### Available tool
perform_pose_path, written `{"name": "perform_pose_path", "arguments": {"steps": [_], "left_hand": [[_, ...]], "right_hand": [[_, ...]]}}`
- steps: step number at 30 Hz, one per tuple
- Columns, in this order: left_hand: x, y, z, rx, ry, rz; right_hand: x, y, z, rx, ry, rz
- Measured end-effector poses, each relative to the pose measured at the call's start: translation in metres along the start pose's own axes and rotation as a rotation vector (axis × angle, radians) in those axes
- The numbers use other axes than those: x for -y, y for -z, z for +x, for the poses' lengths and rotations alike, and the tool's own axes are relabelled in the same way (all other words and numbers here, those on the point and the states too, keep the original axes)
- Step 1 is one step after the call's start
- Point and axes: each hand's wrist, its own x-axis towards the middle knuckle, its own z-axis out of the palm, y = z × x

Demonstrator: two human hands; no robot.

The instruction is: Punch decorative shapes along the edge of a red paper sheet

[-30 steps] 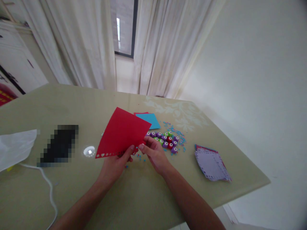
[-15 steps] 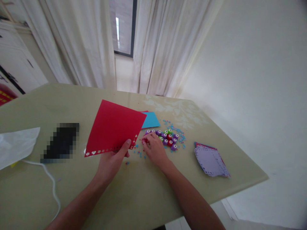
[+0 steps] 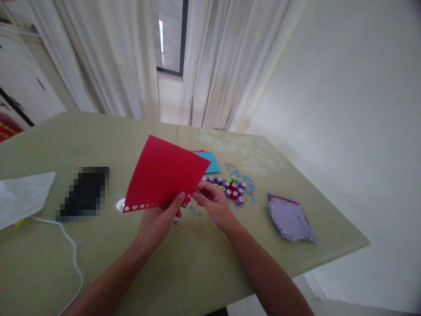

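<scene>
My left hand grips a square sheet of red paper at its lower edge, thumb on the front and fingers behind. Small flower and heart cutouts run along the bottom and lower right edges of the sheet. At the lower right edge, the thumb and fingers of my right hand pinch the paper; the fingertips are partly hidden behind it. Just beyond my right hand stands a cluster of small craft punches in purple, red and green. Blue and pink paper bits are scattered around them.
Blue paper lies behind the red sheet. A stack of punched lilac sheets rests at the right of the table. To the left are a pixelated dark object, a white cable and a translucent white sheet.
The red paper and my left hand have shifted slightly right. My right hand has come from beside the punches to the paper's right edge, its fingers now touching it.
</scene>
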Motion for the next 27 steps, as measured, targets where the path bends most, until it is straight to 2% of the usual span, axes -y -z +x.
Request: {"name": "perform_pose_path", "arguments": {"steps": [5,22,27], "left_hand": [[-0.004,0.000,-0.002,0.002,0.015,-0.014],[-0.004,-0.001,-0.002,0.012,-0.061,-0.058],[-0.001,-0.002,0.000,0.047,-0.101,-0.038]], "right_hand": [[0.001,-0.002,-0.001,0.001,-0.010,0.070],[-0.004,0.001,0.003,0.004,-0.010,0.004],[-0.013,0.005,0.007,-0.073,-0.005,0.157]]}}
